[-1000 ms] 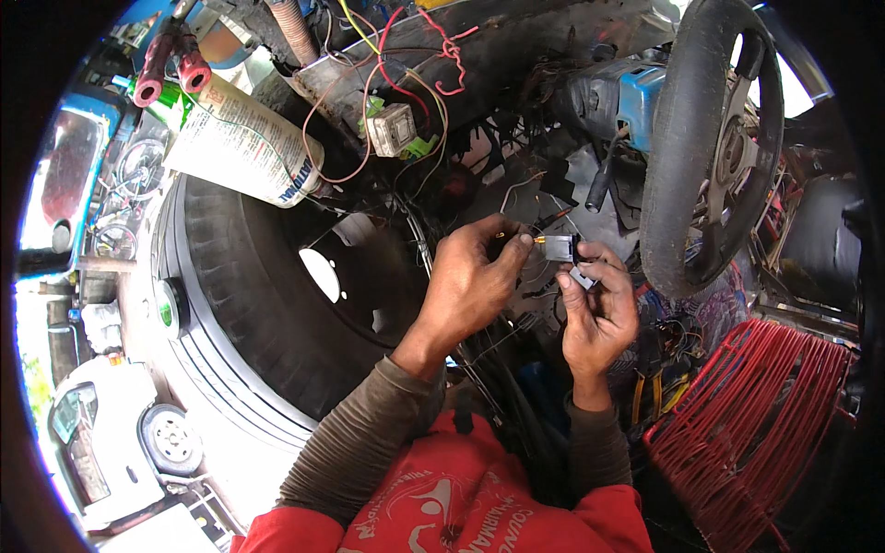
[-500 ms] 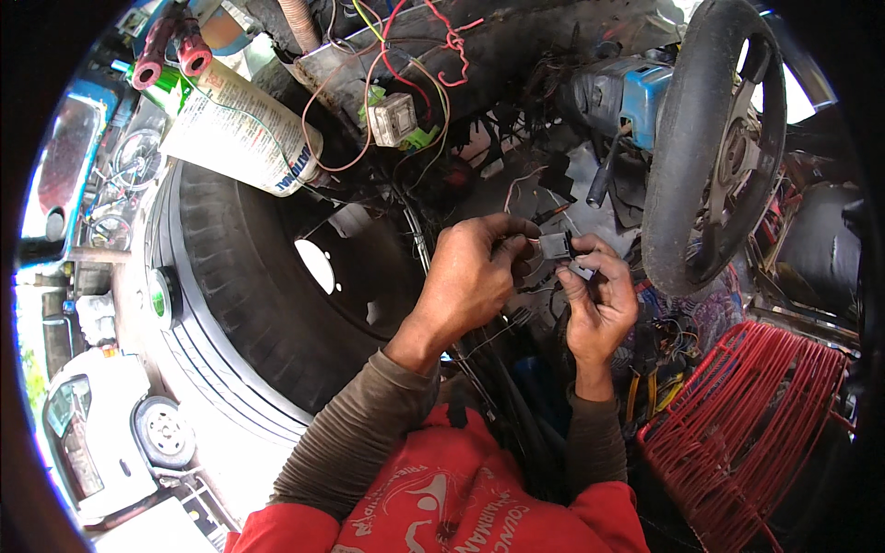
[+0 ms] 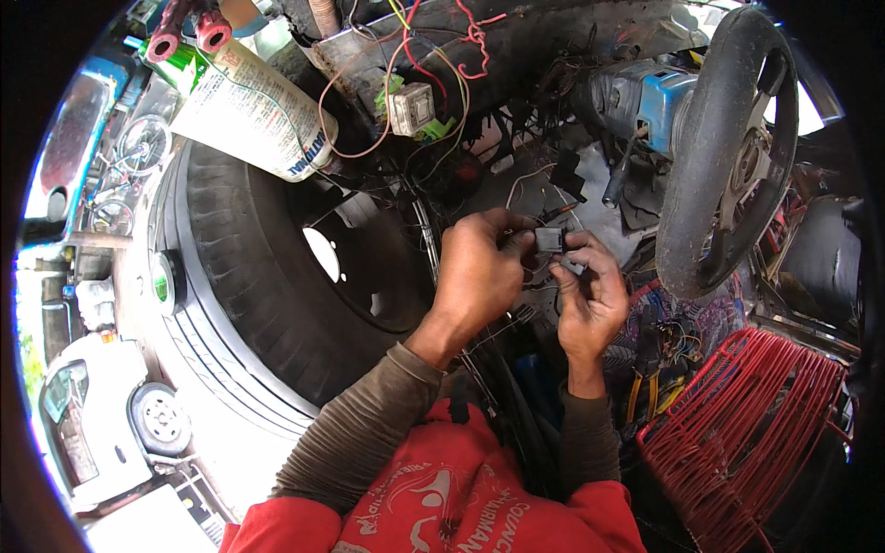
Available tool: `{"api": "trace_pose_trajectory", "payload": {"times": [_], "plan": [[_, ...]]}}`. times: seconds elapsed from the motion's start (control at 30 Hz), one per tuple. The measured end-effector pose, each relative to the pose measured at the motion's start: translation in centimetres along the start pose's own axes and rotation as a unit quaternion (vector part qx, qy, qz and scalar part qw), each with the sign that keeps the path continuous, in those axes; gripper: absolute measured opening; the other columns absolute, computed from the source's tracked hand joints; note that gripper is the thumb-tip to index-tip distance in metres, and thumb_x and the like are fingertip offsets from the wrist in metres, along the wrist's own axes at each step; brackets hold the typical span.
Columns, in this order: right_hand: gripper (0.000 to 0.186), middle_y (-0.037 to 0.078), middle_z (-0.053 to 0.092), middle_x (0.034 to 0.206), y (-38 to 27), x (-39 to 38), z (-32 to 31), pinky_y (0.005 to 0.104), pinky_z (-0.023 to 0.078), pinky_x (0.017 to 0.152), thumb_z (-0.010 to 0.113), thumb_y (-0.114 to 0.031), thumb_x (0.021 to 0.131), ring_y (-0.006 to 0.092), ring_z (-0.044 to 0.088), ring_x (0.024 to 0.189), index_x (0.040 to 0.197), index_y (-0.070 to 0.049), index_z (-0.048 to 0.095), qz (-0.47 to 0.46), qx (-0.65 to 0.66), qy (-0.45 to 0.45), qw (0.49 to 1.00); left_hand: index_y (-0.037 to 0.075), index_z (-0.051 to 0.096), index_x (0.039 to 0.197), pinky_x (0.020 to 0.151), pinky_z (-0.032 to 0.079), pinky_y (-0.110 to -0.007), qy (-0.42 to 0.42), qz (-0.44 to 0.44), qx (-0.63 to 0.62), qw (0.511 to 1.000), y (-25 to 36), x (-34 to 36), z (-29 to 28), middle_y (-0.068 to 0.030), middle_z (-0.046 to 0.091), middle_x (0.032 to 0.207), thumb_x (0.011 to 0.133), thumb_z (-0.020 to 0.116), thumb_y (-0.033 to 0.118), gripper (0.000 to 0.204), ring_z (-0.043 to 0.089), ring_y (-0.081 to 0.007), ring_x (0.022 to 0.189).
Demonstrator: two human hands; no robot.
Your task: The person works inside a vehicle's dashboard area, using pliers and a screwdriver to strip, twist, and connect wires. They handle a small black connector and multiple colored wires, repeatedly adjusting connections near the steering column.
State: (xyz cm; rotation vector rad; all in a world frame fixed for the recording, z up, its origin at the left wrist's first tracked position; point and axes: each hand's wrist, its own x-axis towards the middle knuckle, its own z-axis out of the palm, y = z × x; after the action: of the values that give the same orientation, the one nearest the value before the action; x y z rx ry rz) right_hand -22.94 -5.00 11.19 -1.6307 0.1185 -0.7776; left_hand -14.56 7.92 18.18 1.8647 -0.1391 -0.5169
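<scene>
My left hand is closed, pinching the left end of a small grey plastic connector, its fingertips partly hidden. My right hand grips the right side of the connector, with thumb and fingers around a second grey piece just below it. Thin loose wires and a dark slender object with an orange band lie just beyond my fingers; whether they join the connector I cannot tell.
A large tyre stands left, below a white container. A steering wheel is at right, above a red corded seat and yellow-handled tools. Wiring and a small boxy part hang from a metal panel.
My left fingers have closed further over the connector's left end, hiding the yellowish bit seen there earlier. Both hands have shifted slightly, and the view has moved a little.
</scene>
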Motion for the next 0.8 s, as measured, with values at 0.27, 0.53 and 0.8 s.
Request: {"api": "trace_pose_trajectory", "payload": {"times": [0.27, 0.53, 0.8], "plan": [[0.027, 0.016, 0.070, 0.117, -1.8, 0.0, -0.5, 0.0435, 0.057, 0.093, 0.068, 0.015, 0.080, 0.0356, 0.070, 0.109, 0.102, 0.000, 0.067, -0.180, -0.229, -0.070, 0.954, -0.005, 0.062, 0.134, 0.089, 0.058, -0.033, -0.105, -0.047, -0.199, 0.973, -0.7, 1.0, -0.7, -0.0128, 0.072, 0.115, 0.106, 0.052, 0.007, 0.032, 0.069, -0.0201, 0.103], [0.024, 0.021, 0.065, 0.124, -1.7, -0.3, -1.7, 0.0442, 0.057, 0.094, 0.069, 0.011, 0.081, 0.0377, 0.068, 0.113, 0.102, 0.000, 0.068, -0.177, -0.227, -0.078, 0.954, 0.002, 0.074, 0.119, 0.096, 0.053, -0.032, 0.015, 0.203, 0.072, 0.976, 0.8, 2.3, -1.9, -0.0148, 0.062, 0.135, 0.096, 0.065, 0.000, 0.025, 0.064, -0.0209, 0.118], [0.033, 0.020, 0.062, 0.125, -2.1, 0.2, -1.3, 0.0434, 0.056, 0.091, 0.079, 0.004, 0.077, 0.0384, 0.066, 0.110, 0.104, -0.004, 0.063, -0.123, -0.185, -0.033, 0.975, 0.001, 0.073, 0.120, 0.090, 0.053, -0.026, -0.099, 0.127, 0.010, 0.987, 1.9, 3.9, 0.0, -0.0048, 0.076, 0.108, 0.089, 0.075, -0.004, 0.031, 0.067, -0.0117, 0.099]]}}
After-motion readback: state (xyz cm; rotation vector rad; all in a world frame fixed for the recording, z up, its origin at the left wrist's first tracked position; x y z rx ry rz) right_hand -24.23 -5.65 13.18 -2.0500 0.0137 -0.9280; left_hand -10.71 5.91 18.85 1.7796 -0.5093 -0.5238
